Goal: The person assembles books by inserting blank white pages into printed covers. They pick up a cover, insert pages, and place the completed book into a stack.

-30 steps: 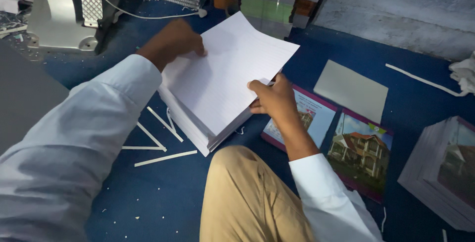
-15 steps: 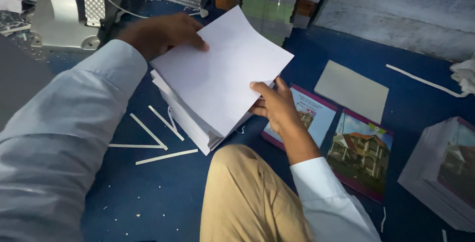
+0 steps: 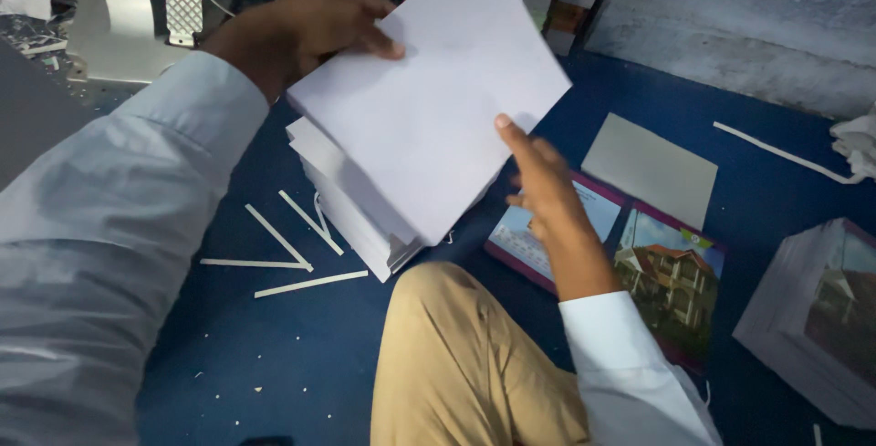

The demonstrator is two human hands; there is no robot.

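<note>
floor left: thin white paper strips (image 3: pixel 283 259) lie scattered on the blue floor (image 3: pixel 255 355), well apart from each other; look like trim offcuts. A metal machine part (image 3: pixel 119 17) sits at the top left, mostly out of view.
left hand: left hand (image 3: pixel 297 31) at the far top corner of the white sheet (image 3: pixel 438 108); grip pinches that corner, thumb on top, the other fingers hidden under the paper.
sheet: top white sheet held tilted and raised off the paper stack (image 3: pixel 356 204); near edge appears clear of the pile, far edge in the left hand.
stack: thick pile of white sheets on the floor just ahead of the tan-trousered knee (image 3: pixel 456 364); edges fanned and uneven on the left side.
right hand: right hand (image 3: pixel 543 186) at the sheet's right edge; grip spread, fingers loose, one fingertip touching or just at the paper edge, holding nothing as far as I can tell.
floor right: two printed covers with a house picture (image 3: pixel 671 277) lie flat beside the right forearm; a plain grey card (image 3: pixel 652 168) beyond them; a second stack with a printed cover (image 3: pixel 821 318) at the far right edge.
progress (judgement): one sheet being separated; most of the pile untouched. Covers and card lie unused, so the bulk of the work looks to remain.
</note>
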